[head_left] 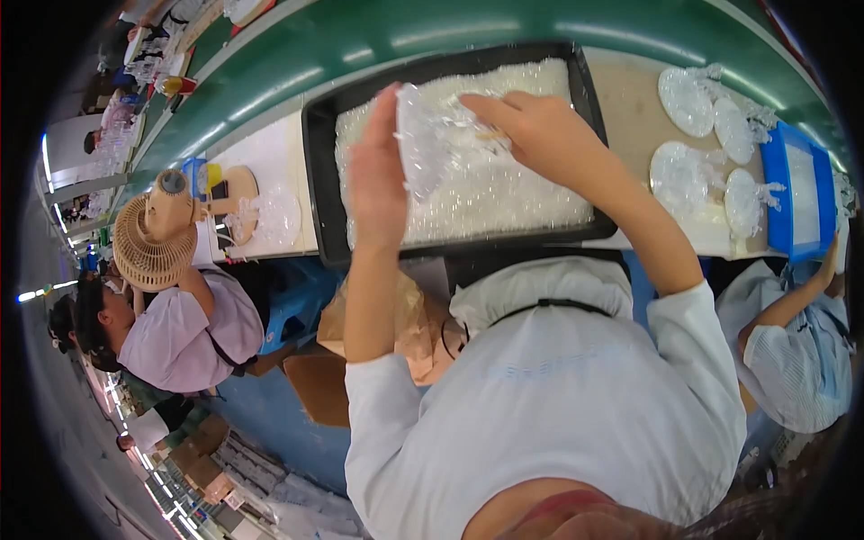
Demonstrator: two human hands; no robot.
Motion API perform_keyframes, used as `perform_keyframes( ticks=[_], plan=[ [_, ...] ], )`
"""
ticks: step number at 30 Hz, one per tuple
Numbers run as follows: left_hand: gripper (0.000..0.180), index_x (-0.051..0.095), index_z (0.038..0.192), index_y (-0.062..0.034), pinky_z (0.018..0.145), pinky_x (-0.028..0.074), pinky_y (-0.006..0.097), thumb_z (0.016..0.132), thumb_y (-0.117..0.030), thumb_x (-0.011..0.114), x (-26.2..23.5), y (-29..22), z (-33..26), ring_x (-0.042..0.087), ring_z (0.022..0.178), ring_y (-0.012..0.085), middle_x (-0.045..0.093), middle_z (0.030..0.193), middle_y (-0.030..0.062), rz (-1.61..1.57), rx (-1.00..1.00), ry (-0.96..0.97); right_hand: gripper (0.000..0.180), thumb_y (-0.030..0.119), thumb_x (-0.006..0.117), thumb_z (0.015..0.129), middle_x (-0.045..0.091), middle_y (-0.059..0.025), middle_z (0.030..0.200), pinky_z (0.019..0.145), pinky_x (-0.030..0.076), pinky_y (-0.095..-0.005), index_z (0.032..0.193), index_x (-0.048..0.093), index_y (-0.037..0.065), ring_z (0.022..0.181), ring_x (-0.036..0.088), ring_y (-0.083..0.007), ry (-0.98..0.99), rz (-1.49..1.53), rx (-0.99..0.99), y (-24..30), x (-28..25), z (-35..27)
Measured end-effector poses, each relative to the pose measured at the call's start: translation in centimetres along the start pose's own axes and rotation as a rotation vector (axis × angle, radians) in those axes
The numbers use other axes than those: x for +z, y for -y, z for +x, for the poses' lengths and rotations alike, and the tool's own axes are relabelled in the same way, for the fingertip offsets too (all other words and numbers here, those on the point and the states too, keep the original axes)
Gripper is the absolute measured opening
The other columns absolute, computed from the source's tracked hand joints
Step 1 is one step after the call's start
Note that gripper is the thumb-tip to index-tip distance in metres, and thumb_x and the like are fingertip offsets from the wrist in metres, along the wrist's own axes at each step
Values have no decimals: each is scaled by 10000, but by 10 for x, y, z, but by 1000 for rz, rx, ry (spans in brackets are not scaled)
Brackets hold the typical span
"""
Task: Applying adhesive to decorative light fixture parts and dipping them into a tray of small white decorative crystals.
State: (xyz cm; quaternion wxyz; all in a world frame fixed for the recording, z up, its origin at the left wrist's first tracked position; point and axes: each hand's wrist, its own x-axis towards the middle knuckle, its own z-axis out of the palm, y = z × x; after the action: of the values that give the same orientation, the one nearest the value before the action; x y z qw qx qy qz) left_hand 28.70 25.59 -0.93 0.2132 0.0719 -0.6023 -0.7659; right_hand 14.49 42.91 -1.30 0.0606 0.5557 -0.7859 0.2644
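My right hand [544, 135] pinches the thin end of a clear plastic piece with a round, disc-like base [418, 144]. The piece is held on its side above a black tray [321, 180], its disc facing left. Flat and upright beside that disc is my left hand [378, 180], fingers stretched out and somewhat blurred. Whether the palm touches the disc I cannot tell. A thick layer of clear, glittering granules [504, 202] fills the tray under both hands. Some bits seem to cling to the piece.
Several similar clear pieces [679, 175] lie on the table to the right, beside a blue bin [796, 193]. Left of the tray are another clear piece [277, 216] and a beige fan [155, 234]. Co-workers sit at left [193, 324] and right [796, 342].
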Motion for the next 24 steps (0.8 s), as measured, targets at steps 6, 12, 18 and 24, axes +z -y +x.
perform_keyframes(
  ticks=[6,12,18,24],
  plan=[
    [837,182,1543,46,1227,79,405,1010,-599,206,11,-6,-5,172,1501,271,243,1607,165,90,60,-24,638,-92,632,681,661,-126,857,655,558,-405,1274,624,145,746,669,-332,-8,33,-22,6,-6,-1],
    [798,174,1535,70,1232,75,419,1010,-531,181,3,-16,4,189,1503,274,215,1614,191,368,52,42,668,-94,632,677,670,-122,873,650,549,-396,1289,615,172,770,665,-334,-121,110,-73,-4,0,3],
    [796,206,1537,50,1214,123,382,1020,-555,226,9,-5,5,227,1488,260,231,1617,158,53,20,-62,650,-99,613,684,676,-131,888,679,536,-419,1277,615,166,816,657,-343,-83,128,-62,-6,-7,11],
    [751,189,1539,58,1220,104,396,1040,-503,176,-11,0,-10,159,1508,292,211,1617,183,69,85,9,661,-100,615,670,672,-132,880,696,545,-411,1278,613,158,823,658,-345,-23,134,-70,-3,-13,10]
  ],
)
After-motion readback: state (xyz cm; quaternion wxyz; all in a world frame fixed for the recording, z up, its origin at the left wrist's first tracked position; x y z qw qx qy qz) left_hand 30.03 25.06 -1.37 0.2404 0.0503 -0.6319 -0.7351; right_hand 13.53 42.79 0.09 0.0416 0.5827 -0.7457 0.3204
